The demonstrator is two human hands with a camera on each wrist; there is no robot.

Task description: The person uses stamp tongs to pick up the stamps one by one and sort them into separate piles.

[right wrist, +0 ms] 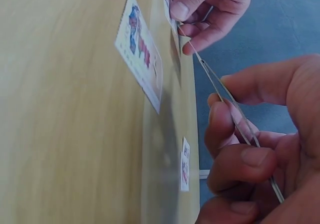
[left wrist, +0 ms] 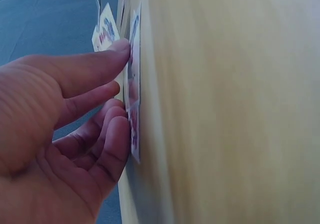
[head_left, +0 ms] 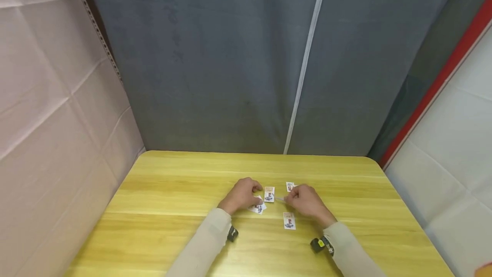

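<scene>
Several small printed stamps lie mid-table. My left hand (head_left: 243,195) sits over a little pile of stamps (head_left: 258,207). Its thumb and fingertips (left wrist: 122,47) press those stamps (left wrist: 134,109) flat against the wood. My right hand (head_left: 305,202) grips thin metal tweezers (right wrist: 235,119) between thumb and fingers. The tweezers (head_left: 280,200) point left, and their tips reach the left hand's fingertips (right wrist: 182,14). One stamp (head_left: 269,194) lies between the hands. Another stamp (head_left: 290,187) is just beyond the right hand. A third stamp (head_left: 289,220) lies nearer me.
The yellow wooden table (head_left: 173,225) has rounded far corners and backs onto a grey curtain (head_left: 230,76). A pale padded wall (head_left: 50,119) stands on the left, and a white panel with a red strip (head_left: 442,76) on the right. Both wrists carry small black cameras.
</scene>
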